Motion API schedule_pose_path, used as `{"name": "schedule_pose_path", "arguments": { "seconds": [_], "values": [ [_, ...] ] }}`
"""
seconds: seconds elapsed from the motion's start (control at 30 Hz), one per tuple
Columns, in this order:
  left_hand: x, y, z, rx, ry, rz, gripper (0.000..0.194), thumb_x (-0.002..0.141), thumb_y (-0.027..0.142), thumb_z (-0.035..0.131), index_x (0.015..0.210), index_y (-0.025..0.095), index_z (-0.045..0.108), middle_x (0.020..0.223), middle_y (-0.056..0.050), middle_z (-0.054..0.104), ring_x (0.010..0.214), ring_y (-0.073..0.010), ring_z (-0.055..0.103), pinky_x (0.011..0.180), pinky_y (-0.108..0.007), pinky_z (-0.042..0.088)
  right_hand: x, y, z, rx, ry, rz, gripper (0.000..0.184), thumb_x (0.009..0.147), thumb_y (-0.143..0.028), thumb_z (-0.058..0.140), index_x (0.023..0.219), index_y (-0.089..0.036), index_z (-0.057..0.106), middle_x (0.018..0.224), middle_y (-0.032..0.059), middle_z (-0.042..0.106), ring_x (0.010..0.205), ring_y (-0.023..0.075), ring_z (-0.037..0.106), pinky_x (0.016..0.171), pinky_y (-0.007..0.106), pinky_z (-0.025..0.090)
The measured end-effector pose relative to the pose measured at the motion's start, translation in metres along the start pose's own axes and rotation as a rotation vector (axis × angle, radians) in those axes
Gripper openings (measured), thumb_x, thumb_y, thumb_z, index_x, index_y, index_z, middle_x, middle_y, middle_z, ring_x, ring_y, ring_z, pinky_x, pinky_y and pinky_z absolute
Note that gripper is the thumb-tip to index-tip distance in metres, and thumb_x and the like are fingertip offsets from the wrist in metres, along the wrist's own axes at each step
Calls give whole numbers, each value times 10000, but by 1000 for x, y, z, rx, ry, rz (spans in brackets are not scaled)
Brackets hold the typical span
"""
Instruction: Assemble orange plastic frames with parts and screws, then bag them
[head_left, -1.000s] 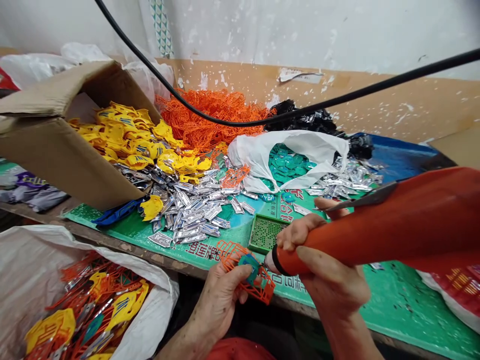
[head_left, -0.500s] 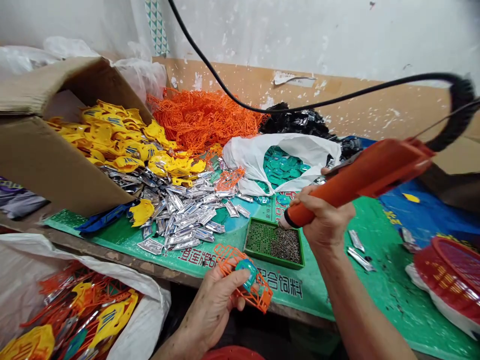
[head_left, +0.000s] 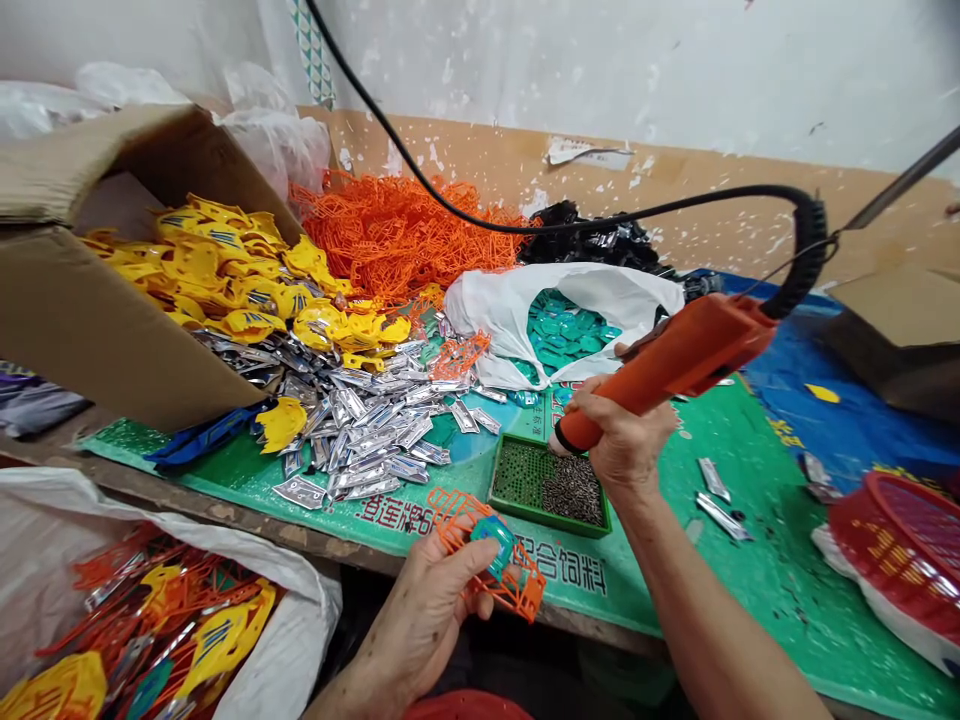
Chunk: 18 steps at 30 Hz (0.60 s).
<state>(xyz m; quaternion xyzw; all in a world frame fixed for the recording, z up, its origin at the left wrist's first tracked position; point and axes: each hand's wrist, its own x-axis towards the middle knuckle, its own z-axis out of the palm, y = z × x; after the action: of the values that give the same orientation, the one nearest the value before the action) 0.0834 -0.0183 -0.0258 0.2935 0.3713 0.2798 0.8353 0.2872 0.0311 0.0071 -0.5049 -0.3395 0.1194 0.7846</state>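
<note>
My left hand (head_left: pixel 427 610) grips an orange plastic lattice frame (head_left: pixel 521 585) at the lower middle, with its thumb over a teal plastic piece (head_left: pixel 493 545) set in the frame. My right hand (head_left: pixel 626 440) is wrapped around the barrel of an orange corded hand tool (head_left: pixel 675 358). The tool's dark tip rests at the edge of a green perforated tray (head_left: pixel 551 525), close to a heap of small dark pins (head_left: pixel 574 488). A coiled black cord (head_left: pixel 806 240) rises from the tool's rear end.
A cardboard box (head_left: pixel 112 310) spills yellow pieces onto a green printed mat (head_left: pixel 750 560), beside loose silver pieces, an orange lattice heap (head_left: pixel 390 235) and a white bag (head_left: pixel 510 320) of teal pieces. A white sack (head_left: pixel 172 600) lies lower left; a red basket (head_left: pixel 900 550) sits right.
The orange tool has swung up and to the right, away from my left hand, and its tip has come down by the tray. My left hand keeps the same hold on the frame.
</note>
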Motion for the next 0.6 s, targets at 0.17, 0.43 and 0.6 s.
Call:
{"name": "schedule_pose_path", "arguments": {
  "seconds": [0.17, 0.43, 0.6],
  "values": [
    [0, 1, -1, -2, 6, -7, 271, 710, 308, 757, 894, 153, 632, 760, -5, 619, 653, -113, 626, 426, -155, 359, 0, 1, 0, 25, -11, -3, 206, 545, -138, 704, 726, -170, 611, 565, -52, 595, 491, 138, 530, 500, 297, 438],
    [0, 0, -1, 0, -10, 15, 324, 730, 294, 741, 998, 153, 623, 790, -14, 638, 630, -102, 606, 424, -157, 362, 1, 0, 0, 15, -12, -21, 191, 556, -152, 708, 701, -176, 585, 562, -55, 602, 483, 140, 536, 512, 306, 446],
    [1, 0, -3, -23, 1, 17, 277, 739, 283, 741, 960, 154, 634, 798, -11, 637, 666, -115, 632, 430, -152, 379, 1, 0, 0, -33, -34, -25, 172, 581, -192, 679, 722, -174, 583, 570, -52, 589, 488, 133, 529, 525, 307, 451]
  ]
}}
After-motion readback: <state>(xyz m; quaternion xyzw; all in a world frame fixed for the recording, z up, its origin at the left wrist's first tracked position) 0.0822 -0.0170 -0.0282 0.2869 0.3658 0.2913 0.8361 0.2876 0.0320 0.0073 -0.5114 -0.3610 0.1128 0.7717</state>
